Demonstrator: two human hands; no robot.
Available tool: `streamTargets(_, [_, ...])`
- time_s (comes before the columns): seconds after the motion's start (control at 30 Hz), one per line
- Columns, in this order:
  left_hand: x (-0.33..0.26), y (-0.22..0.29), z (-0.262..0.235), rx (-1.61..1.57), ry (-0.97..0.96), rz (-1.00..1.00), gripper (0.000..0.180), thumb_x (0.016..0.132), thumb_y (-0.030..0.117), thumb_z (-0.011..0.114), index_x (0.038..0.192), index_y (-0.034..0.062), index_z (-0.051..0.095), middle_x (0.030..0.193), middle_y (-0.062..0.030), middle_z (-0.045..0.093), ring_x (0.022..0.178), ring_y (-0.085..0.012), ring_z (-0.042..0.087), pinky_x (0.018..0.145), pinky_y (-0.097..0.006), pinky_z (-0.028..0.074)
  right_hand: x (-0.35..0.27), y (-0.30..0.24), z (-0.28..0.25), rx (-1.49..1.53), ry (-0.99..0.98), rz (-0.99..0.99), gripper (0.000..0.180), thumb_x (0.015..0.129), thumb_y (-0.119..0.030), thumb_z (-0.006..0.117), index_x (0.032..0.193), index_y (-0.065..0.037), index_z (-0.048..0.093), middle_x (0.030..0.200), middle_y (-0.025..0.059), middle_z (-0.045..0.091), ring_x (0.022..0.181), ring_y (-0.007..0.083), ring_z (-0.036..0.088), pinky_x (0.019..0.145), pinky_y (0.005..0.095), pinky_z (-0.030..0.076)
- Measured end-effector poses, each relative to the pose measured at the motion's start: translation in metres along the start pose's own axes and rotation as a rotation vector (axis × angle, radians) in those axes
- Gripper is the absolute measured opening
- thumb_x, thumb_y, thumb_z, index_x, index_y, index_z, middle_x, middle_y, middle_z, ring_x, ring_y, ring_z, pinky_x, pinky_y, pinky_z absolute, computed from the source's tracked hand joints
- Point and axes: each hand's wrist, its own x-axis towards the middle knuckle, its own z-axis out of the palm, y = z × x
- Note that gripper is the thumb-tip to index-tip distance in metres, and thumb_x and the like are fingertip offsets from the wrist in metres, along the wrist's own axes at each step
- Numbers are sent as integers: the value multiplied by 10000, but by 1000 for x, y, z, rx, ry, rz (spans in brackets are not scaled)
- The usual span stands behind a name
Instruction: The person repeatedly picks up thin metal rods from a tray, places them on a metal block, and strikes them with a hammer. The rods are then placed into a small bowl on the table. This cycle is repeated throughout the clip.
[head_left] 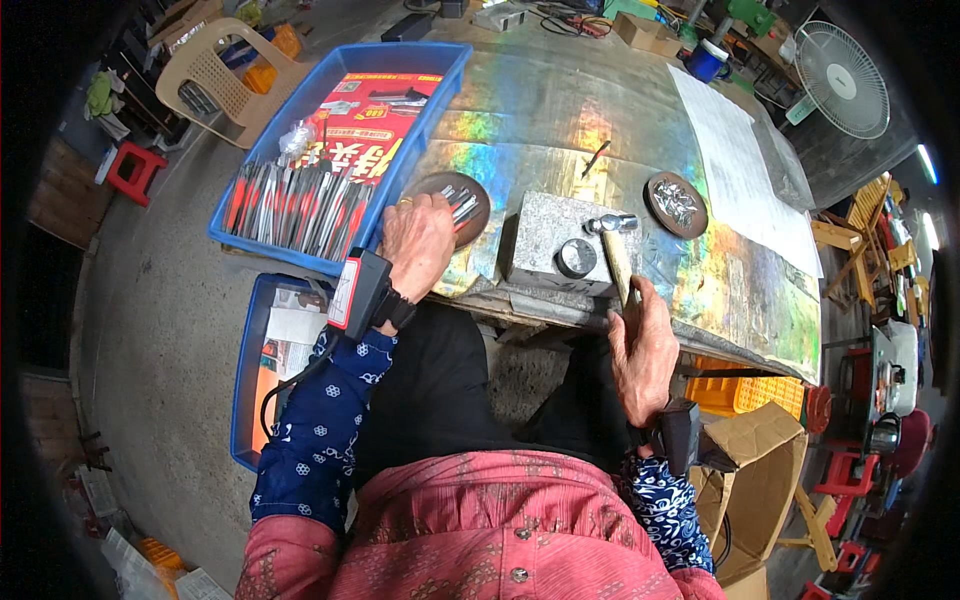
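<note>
My left hand [418,242] is at the left rim of a brown round dish [477,232] holding slim metal pieces [460,203]. Its fingers are curled in, the tips mostly hidden, so what they pinch cannot be made out. A hammer [617,258] lies with its metal head on a grey stone block [540,225] and its wooden handle slanting toward me. My right hand [645,350] has thumb and fingers around the handle's near end. On the block beside the hammer sits a small dark round piece [576,258]. A second brown dish [678,228] of small shiny metal pieces stands to the right.
Left of the table is a blue tray [400,155] with a row of slim red, black and silver pieces [298,210]. Another blue bin [245,370] is below it. White paper [745,165] covers the table's right side. A cardboard box [765,470] stands at lower right, a fan [840,80] beyond.
</note>
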Motion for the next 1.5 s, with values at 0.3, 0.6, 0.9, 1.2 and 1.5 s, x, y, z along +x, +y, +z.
streamTargets(0.3, [17,-2,14,-8,55,-8,145,781,70,617,886,-26,597,921,-234,621,872,-426,619,727,-513,503,1,1,2,41,-5,37,502,862,-66,651,1326,-45,461,1041,240,607,875,406,625,747,443,508])
streamTargets(0.6, [26,-8,35,-25,100,-60,115,844,81,562,904,-17,549,868,-249,641,819,-431,641,681,-530,503,3,3,6,40,52,-7,472,878,-69,640,1319,-62,475,888,207,613,753,341,614,719,396,503])
streamTargets(0.9, [25,-3,21,-244,107,-98,217,806,50,636,969,-27,515,789,-265,633,787,-456,621,679,-512,491,2,2,2,72,-42,81,518,868,-69,650,1341,-53,442,986,234,617,834,401,625,720,439,508])
streamTargets(1.2, [34,1,24,-908,477,-104,253,924,137,637,1092,-22,534,890,-108,628,766,-213,632,724,-331,513,2,-2,1,81,-20,70,507,878,-53,637,1344,-72,440,867,205,609,740,355,613,685,407,502])
streamTargets(1.5, [33,2,38,-928,548,-86,141,897,93,671,988,36,579,791,-19,584,702,-84,558,657,-261,470,4,-7,-3,99,-78,148,497,879,-67,643,1334,-68,441,1014,258,633,881,434,641,728,444,512])
